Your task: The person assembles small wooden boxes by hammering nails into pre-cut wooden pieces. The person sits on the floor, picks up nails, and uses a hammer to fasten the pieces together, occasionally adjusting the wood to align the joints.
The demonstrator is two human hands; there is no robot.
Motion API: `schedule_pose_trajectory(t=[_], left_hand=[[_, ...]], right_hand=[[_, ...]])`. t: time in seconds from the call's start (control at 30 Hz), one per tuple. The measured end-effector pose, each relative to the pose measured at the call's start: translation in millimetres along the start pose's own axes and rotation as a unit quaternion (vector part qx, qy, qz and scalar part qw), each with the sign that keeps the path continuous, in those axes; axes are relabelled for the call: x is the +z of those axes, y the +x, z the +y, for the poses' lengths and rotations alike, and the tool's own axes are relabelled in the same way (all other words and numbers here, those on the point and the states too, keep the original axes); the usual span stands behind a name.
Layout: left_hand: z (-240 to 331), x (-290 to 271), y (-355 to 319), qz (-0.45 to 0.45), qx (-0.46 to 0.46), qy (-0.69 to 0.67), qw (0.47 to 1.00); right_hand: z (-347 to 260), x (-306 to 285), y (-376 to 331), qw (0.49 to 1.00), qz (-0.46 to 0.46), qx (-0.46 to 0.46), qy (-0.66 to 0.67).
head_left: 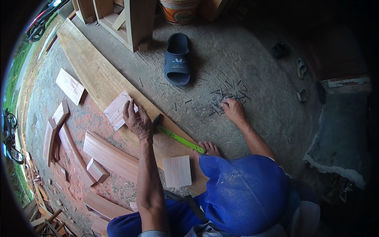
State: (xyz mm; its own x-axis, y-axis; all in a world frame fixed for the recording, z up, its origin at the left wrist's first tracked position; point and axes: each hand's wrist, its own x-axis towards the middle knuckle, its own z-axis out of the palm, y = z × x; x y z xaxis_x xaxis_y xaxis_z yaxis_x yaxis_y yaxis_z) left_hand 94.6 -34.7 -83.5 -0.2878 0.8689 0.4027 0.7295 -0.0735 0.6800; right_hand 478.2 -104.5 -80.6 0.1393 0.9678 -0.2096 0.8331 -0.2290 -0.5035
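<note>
My left hand (137, 120) rests with spread fingers on a small pale wooden block (117, 110) that lies on a long wooden plank (92, 69). My right hand (233, 110) reaches into a scatter of loose nails (229, 94) on the concrete floor, fingers curled down on them; whether it holds one is hidden. A hammer with a green handle (179, 139) lies on the plank between my hands. Another pale square block (177, 170) sits on the plank near my blue-clad knee (244, 193).
A dark blue slipper (177, 59) lies on the concrete beyond the plank. Curved and short wood pieces (110, 156) lie on the floor at left. An unfinished wooden frame (126, 19) and an orange bucket (178, 11) stand at the far edge. My bare toes (210, 149) touch the plank.
</note>
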Motion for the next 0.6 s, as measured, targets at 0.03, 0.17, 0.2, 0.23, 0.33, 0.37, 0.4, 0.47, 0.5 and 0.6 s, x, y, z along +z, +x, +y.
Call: schedule_pose_trajectory(t=[0.03,0.17,0.2,0.23,0.33,0.37,0.4,0.47,0.5,0.6], left_hand=[[4,3,-1,-0.001,-0.017,-0.026,1.0],[16,5,-4,-0.008,-0.008,-0.035,0.999],[15,5,-4,-0.013,0.001,-0.031,0.999],[17,5,-6,-0.025,0.002,-0.032,0.999],[44,10,-13,-0.054,-0.046,-0.1,0.992],[45,9,-13,-0.059,-0.058,-0.138,0.987],[51,14,-16,-0.074,-0.07,-0.186,0.977],[62,17,-21,-0.097,-0.094,-0.233,0.963],[67,17,-21,-0.103,-0.092,-0.233,0.963],[69,17,-23,-0.102,-0.079,-0.234,0.964]], right_hand=[[0,3,3,1.0,-0.002,0.015,0.003],[-4,15,16,0.996,-0.013,0.045,-0.073],[-9,16,18,0.992,-0.026,0.048,-0.111],[-14,18,20,0.987,-0.039,0.051,-0.149],[4,20,23,0.997,-0.039,0.044,-0.043],[-17,12,24,0.996,-0.057,0.057,0.025],[-13,11,24,0.996,-0.034,0.06,0.051],[-8,2,33,0.992,0.015,0.064,0.105],[-10,-2,32,0.996,0.01,0.052,0.066],[-16,-7,27,0.996,-0.039,-0.046,-0.07]])
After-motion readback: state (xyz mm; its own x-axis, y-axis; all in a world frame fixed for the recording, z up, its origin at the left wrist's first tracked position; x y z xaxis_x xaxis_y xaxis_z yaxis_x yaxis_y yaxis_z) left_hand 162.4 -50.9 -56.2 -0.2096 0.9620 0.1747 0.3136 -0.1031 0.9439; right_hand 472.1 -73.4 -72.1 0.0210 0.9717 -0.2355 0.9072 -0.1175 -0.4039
